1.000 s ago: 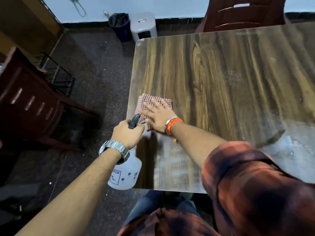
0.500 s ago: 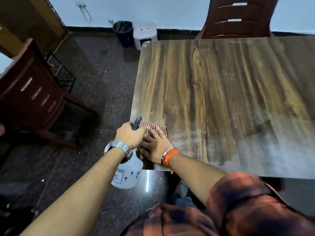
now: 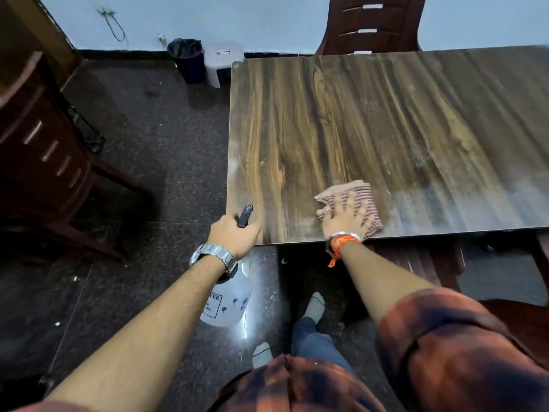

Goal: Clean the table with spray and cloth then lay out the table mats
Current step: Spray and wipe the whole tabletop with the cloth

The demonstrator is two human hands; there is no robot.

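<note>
Wooden surface (image 3: 386, 114), streaky. Soft, light cloth (image 3: 358, 190) at its 6 o'clock edge, flat under spread fingers (image 3: 346, 207) of right hand (image 3: 344, 223); best pushed from on top. Left hand (image 3: 234, 236) curled round spray bottle (image 3: 228, 303).

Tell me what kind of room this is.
Probably a dining area in a home or small eatery: a long wood-grain table, a dark chair at its far side, and a bin by the wall.
</note>
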